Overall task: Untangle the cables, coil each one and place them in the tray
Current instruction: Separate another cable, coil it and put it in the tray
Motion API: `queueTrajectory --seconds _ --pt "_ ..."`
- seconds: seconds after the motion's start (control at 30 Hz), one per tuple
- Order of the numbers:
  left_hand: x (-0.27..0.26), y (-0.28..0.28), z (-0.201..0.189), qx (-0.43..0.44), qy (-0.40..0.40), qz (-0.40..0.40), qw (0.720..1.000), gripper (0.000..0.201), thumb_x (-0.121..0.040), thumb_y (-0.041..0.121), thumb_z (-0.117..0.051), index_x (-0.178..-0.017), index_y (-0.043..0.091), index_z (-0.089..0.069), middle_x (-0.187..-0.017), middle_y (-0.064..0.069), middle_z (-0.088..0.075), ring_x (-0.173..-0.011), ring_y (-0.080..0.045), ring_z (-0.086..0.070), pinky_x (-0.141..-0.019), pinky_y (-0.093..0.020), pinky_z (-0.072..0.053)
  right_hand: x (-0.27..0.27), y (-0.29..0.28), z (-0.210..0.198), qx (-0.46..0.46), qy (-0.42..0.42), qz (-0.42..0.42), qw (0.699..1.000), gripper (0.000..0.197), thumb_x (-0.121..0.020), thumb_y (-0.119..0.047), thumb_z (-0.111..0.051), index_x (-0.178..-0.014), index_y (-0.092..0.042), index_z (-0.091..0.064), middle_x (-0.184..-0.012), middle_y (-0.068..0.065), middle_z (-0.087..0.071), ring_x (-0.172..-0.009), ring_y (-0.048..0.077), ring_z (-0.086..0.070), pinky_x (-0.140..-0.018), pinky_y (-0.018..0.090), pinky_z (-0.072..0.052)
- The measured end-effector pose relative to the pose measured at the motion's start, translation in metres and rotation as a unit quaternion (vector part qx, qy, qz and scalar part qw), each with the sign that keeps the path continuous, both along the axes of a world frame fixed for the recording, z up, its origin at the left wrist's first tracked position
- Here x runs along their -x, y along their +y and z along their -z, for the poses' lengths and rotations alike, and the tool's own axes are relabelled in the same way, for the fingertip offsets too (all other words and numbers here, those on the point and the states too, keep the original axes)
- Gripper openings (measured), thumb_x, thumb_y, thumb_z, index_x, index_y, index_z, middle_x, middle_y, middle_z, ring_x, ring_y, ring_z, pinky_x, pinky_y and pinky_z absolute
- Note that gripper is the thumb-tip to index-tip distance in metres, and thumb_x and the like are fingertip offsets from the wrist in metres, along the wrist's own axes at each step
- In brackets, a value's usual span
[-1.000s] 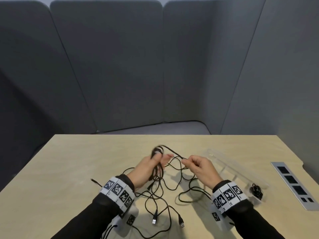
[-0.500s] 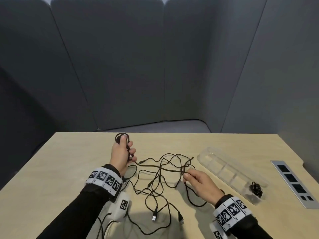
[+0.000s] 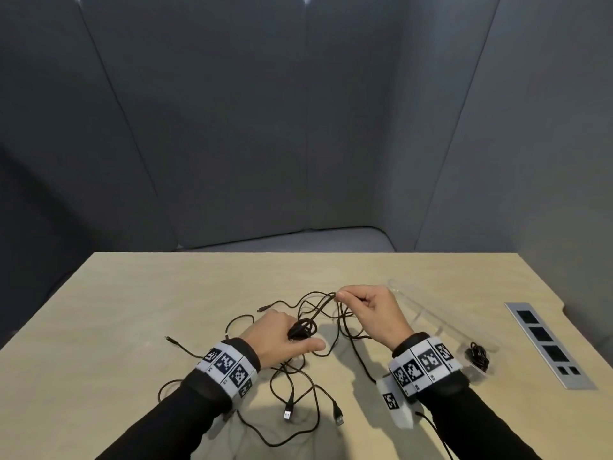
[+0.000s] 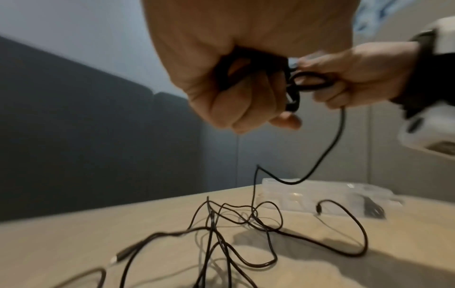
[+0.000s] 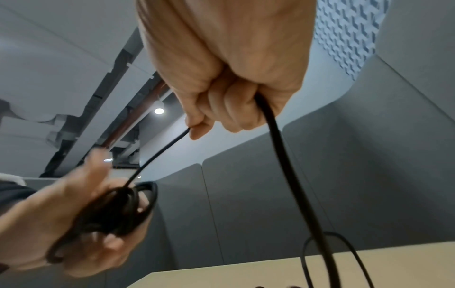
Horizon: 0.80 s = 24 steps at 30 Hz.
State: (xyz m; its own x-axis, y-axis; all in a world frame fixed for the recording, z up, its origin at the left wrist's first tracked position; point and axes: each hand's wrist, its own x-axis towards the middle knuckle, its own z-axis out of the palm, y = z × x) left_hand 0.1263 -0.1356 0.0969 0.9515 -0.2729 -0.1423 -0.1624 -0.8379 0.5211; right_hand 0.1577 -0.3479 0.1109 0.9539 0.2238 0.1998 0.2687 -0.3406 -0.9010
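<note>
My left hand [image 3: 282, 336] grips a small coil of black cable [image 3: 302, 328] above the table, its fingers curled round the loops [image 4: 290, 85]. A strand runs from the coil up to my right hand [image 3: 368, 310], which pinches it [image 5: 189, 129] between thumb and forefinger; the cable then hangs down from the fist [image 5: 283, 155]. A tangle of black cables [image 3: 298, 376] with USB plugs [image 3: 287, 415] lies on the table under both hands. The clear plastic tray [image 3: 441, 323] lies to the right, with one coiled black cable [image 3: 477, 356] in its near end.
A wooden table [image 3: 132, 310] with a grey power socket strip [image 3: 547, 343] set in at the right edge. Grey padded panels surround the far side. A loose cable end [image 3: 172, 340] lies left of my left wrist.
My left hand has swung back from the far left to the middle with the coil. My right hand has risen and moved forward, pulling the strand up from the tangle.
</note>
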Motion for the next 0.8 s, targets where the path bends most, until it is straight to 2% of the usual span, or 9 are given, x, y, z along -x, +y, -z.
queueTrajectory --seconds 0.17,0.23,0.27,0.33,0.37,0.43,0.53,0.67,0.8 --pt "-0.001 -0.002 -0.003 0.070 0.005 -0.003 0.998 0.039 -0.088 0.051 -0.055 -0.062 0.023 -0.045 -0.056 0.008 -0.045 -0.048 -0.006 -0.039 -0.050 -0.018 -0.033 -0.004 -0.004 0.008 -0.054 0.035 0.034 0.997 0.010 -0.084 -0.019 -0.069 -0.076 -0.022 -0.073 -0.068 -0.016 -0.071 -0.068 -0.005 -0.062 -0.068 0.011 -0.046" --pt "-0.001 -0.004 0.002 0.146 0.028 -0.028 0.989 0.034 -0.093 0.041 -0.052 -0.066 0.021 -0.047 -0.057 0.008 -0.047 -0.052 -0.009 -0.045 -0.056 -0.021 -0.039 -0.006 -0.009 0.009 -0.067 0.051 0.047 0.995 0.009 -0.084 -0.017 -0.068 -0.076 -0.020 -0.071 -0.056 -0.018 -0.063 -0.056 -0.006 -0.056 -0.061 0.007 -0.040" --pt "0.000 -0.005 0.003 0.217 0.047 -0.060 0.973 0.030 -0.094 0.035 -0.052 -0.069 0.019 -0.048 -0.055 0.007 -0.048 -0.054 -0.012 -0.051 -0.057 -0.027 -0.043 -0.007 -0.011 0.010 -0.078 0.057 0.051 0.994 0.007 -0.084 -0.015 -0.068 -0.077 -0.017 -0.069 -0.047 -0.015 -0.054 -0.048 -0.003 -0.048 -0.056 0.008 -0.036" --pt "0.001 -0.009 0.003 0.364 0.074 -0.132 0.919 0.025 -0.097 0.024 -0.048 -0.077 0.011 -0.050 -0.053 0.004 -0.053 -0.062 -0.022 -0.066 -0.057 -0.034 -0.049 -0.008 -0.015 0.012 -0.104 0.059 0.048 0.992 0.005 -0.085 -0.012 -0.067 -0.080 -0.013 -0.065 -0.047 -0.013 -0.038 -0.045 0.001 -0.034 -0.051 0.012 -0.032" --pt "0.000 -0.012 0.000 0.423 0.082 -0.166 0.887 0.023 -0.098 0.023 -0.046 -0.082 0.008 -0.052 -0.059 0.000 -0.061 -0.072 -0.026 -0.070 -0.061 -0.036 -0.054 -0.006 -0.015 0.013 -0.112 0.057 0.044 0.991 0.007 -0.084 -0.011 -0.067 -0.078 -0.012 -0.064 -0.051 -0.011 -0.040 -0.047 0.001 -0.035 -0.052 0.012 -0.033" --pt "-0.002 -0.018 -0.005 0.515 0.086 -0.220 0.824 0.022 -0.099 0.025 -0.043 -0.093 0.006 -0.054 -0.085 -0.009 -0.073 -0.089 -0.029 -0.071 -0.079 -0.043 -0.057 0.000 -0.009 0.015 -0.119 0.052 0.026 0.991 0.009 -0.084 -0.005 -0.067 -0.076 -0.010 -0.064 -0.059 -0.004 -0.050 -0.051 -0.002 -0.042 -0.056 0.010 -0.037" --pt "-0.006 -0.025 -0.011 0.613 0.078 -0.247 0.746 0.024 -0.099 0.029 -0.042 -0.098 0.009 -0.056 -0.105 -0.013 -0.071 -0.098 -0.028 -0.069 -0.085 -0.041 -0.055 0.010 0.006 0.026 -0.118 0.074 -0.008 0.990 0.011 -0.086 -0.002 -0.063 -0.086 -0.012 -0.069 -0.056 -0.014 -0.054 -0.049 -0.004 -0.044 -0.054 0.008 -0.036" --pt "-0.008 -0.030 -0.011 0.659 0.071 -0.247 0.707 0.034 -0.100 0.035 -0.037 -0.096 0.004 -0.052 -0.110 -0.014 -0.069 -0.103 -0.026 -0.067 -0.089 -0.038 -0.053 0.021 0.021 0.038 -0.098 0.105 -0.039 0.989 0.025 -0.092 0.000 -0.053 -0.105 -0.014 -0.068 -0.050 -0.021 -0.055 -0.046 -0.004 -0.046 -0.049 0.007 -0.035" --pt "-0.006 -0.026 -0.009 0.677 0.082 -0.266 0.682 0.034 -0.100 0.036 -0.034 -0.086 0.007 -0.045 -0.111 -0.018 -0.068 -0.104 -0.029 -0.066 -0.092 -0.040 -0.051 0.023 0.029 0.039 -0.108 0.090 -0.001 0.990 0.027 -0.090 -0.001 -0.056 -0.099 -0.022 -0.070 -0.067 -0.014 -0.064 -0.058 -0.005 -0.053 -0.061 0.009 -0.042"
